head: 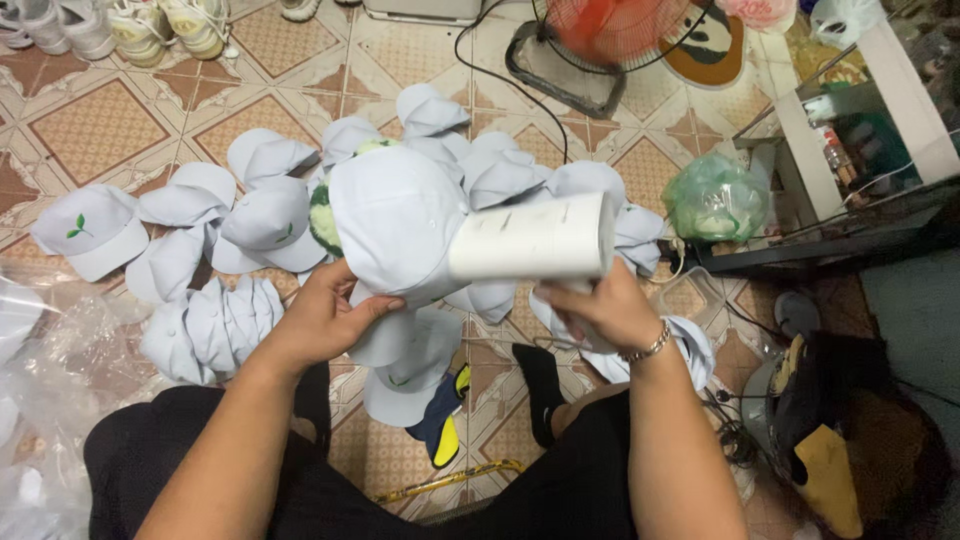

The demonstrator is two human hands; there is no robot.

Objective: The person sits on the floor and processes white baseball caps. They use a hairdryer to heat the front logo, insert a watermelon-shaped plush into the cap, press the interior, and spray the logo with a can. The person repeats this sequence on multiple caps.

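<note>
My left hand point(325, 318) grips a pale blue cap point(395, 220) by its lower edge, holding it up over a round green-and-white form point(323, 218) that shows at the cap's left side. My right hand point(600, 308), with a bracelet at the wrist, holds the handle of a white cylindrical tool point(530, 240) whose barrel lies sideways against the cap's right side. Several more pale blue caps point(235, 220) lie scattered on the tiled floor beyond and beneath my hands.
A stack of caps point(215, 325) lies at left beside clear plastic wrap point(50, 340). A red fan point(600, 35) with a black cable stands at the back, a green plastic bag point(715, 198) and a metal shelf point(860, 130) at right. Shoes point(130, 25) line the far left.
</note>
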